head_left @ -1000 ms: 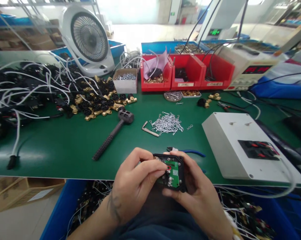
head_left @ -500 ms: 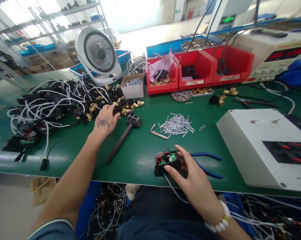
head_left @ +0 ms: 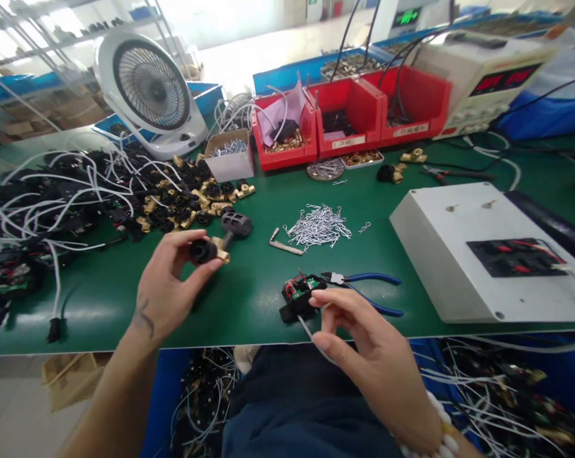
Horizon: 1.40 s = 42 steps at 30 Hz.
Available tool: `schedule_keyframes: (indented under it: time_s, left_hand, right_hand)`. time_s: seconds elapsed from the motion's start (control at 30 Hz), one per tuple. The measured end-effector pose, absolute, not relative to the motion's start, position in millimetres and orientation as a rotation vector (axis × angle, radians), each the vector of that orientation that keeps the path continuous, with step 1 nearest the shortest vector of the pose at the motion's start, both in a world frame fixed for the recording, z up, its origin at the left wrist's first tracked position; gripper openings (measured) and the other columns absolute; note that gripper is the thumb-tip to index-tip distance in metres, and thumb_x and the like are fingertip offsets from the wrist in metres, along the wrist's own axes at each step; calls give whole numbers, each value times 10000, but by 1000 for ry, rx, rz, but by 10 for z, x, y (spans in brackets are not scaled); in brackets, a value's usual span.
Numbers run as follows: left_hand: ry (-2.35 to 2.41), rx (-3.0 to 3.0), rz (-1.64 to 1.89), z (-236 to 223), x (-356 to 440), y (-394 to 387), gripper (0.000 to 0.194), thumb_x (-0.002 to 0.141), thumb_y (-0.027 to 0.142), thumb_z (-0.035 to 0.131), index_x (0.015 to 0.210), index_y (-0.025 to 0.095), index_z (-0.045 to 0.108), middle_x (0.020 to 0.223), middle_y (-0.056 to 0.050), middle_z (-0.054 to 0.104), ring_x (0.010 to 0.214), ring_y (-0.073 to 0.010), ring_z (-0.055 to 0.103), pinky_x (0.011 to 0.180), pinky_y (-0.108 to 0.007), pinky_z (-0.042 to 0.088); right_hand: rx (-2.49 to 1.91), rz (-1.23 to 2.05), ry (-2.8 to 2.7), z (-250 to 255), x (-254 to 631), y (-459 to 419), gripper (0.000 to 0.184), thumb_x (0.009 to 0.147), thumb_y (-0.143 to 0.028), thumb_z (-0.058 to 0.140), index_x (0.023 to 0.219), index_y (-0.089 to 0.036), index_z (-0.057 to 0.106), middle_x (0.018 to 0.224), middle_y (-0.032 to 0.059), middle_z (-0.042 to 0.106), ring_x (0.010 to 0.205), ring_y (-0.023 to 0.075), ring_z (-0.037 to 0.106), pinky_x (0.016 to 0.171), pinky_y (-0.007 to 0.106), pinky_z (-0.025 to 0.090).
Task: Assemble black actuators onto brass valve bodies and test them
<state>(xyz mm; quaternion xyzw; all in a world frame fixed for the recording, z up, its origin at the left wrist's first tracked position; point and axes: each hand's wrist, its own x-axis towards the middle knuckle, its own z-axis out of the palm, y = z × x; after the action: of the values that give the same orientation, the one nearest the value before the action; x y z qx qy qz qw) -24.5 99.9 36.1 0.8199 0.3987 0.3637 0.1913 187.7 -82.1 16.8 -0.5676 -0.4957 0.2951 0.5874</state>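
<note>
My left hand (head_left: 170,286) is closed on a brass valve fitting with a black round cap (head_left: 204,250), held above the green table. Part of a rubber mallet (head_left: 236,223) lies behind it, most of its handle hidden. My right hand (head_left: 364,343) has thumb and forefinger apart; the fingertip is at the edge of a small black housing (head_left: 297,308) with a green circuit board and red wires. From that housing a grey cable (head_left: 305,327) runs down past the thumb. Blue-handled pliers (head_left: 371,278) lie right behind this hand.
A pile of silver spring clips (head_left: 320,226) lies mid-table beside a bent metal tool (head_left: 286,245). On the left are heaped cabled units (head_left: 77,184) and brass fittings (head_left: 187,191). A grey box (head_left: 425,254) stands right; red bins (head_left: 349,137), a fan (head_left: 149,89) and a power supply (head_left: 497,76) are behind.
My left hand has come back from the brass fittings pile with one fitting in it. My right hand has loosened from the black housing, which now rests on the table, and shifted slightly nearer me.
</note>
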Motion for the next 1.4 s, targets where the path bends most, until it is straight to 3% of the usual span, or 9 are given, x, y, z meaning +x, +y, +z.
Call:
schedule_keyframes:
  time_s: [0.17, 0.3, 0.47, 0.63, 0.77, 1.0, 1.1, 1.27, 1.4]
  left_hand:
    - [520, 2058, 860, 399, 117, 267, 379, 828, 295, 776, 1168, 272, 610, 1083, -38, 669, 1003, -169, 662, 895, -287, 562]
    - [494, 2100, 892, 369, 341, 179, 373, 829, 432, 752, 1117, 253, 598, 1034, -30, 687, 968, -164, 664, 880, -274, 552]
    - [916, 2499, 779, 313, 474, 241, 363, 993, 490, 456, 1110, 183, 609, 1043, -84, 681, 772, -182, 663, 673, -295, 553]
    - [1085, 2768, 304, 118, 634, 139, 503, 864, 334, 667, 1307, 117, 570, 1204, -197, 652, 967, -321, 682, 772, -409, 585]
    - [1097, 2532, 306, -11, 676, 117, 544, 806, 254, 694, 1321, 150, 549, 1233, -166, 648, 1036, -317, 671, 857, -430, 576]
    - [865, 1513, 646, -71, 479, 151, 530, 819, 449, 729, 1280, 267, 543, 1256, -51, 650, 1163, -255, 625, 998, -368, 505]
    - [744, 1096, 748, -15, 471, 149, 499, 806, 454, 754, 1236, 253, 600, 1233, -42, 676, 1173, -238, 623, 968, -312, 514]
    - [734, 743, 846, 100, 555, 157, 572, 862, 682, 576, 1100, 176, 702, 1052, -90, 746, 1045, -244, 684, 854, -325, 569]
    - [736, 746, 919, 131, 577, 143, 448, 886, 578, 618, 1065, 180, 719, 987, -66, 761, 975, -215, 705, 808, -296, 574]
  right_hand:
    - [-944, 1341, -865, 156, 1800, -824, 705, 777, -510, 795, 1373, -246, 526, 1249, 97, 641, 932, 161, 687, 799, 291, 617]
    - [-957, 1319, -779, 108, 1908, -865, 514, 779, -469, 805, 1187, -228, 606, 1105, 61, 693, 963, 173, 696, 833, 286, 611]
    - [-884, 1228, -700, 56, 2014, -939, 410, 809, -355, 798, 1161, -287, 599, 1027, -2, 691, 775, 105, 696, 765, 238, 611]
    - [-851, 1195, -726, 101, 2008, -947, 392, 811, -300, 799, 1163, -316, 629, 1153, 7, 688, 820, 96, 690, 803, 238, 605]
    - [-817, 1200, -748, 134, 2012, -957, 378, 831, -249, 780, 1173, -342, 648, 1213, -3, 683, 853, 81, 685, 814, 202, 587]
    - [-738, 1262, -703, 101, 2007, -975, 393, 827, -192, 783, 1177, -324, 666, 1269, 11, 664, 896, 73, 679, 847, 189, 565]
    - [-729, 1293, -676, 99, 1980, -979, 399, 822, -176, 784, 1176, -315, 662, 1250, 9, 672, 899, 76, 682, 836, 185, 566]
    - [-670, 1412, -598, 109, 1957, -983, 317, 885, -238, 734, 1185, -255, 630, 1127, 26, 704, 794, 69, 702, 784, 177, 566]
    - [-698, 1459, -564, 94, 1942, -1010, 307, 899, -304, 724, 1169, -218, 606, 1082, 45, 709, 726, 64, 691, 711, 169, 554]
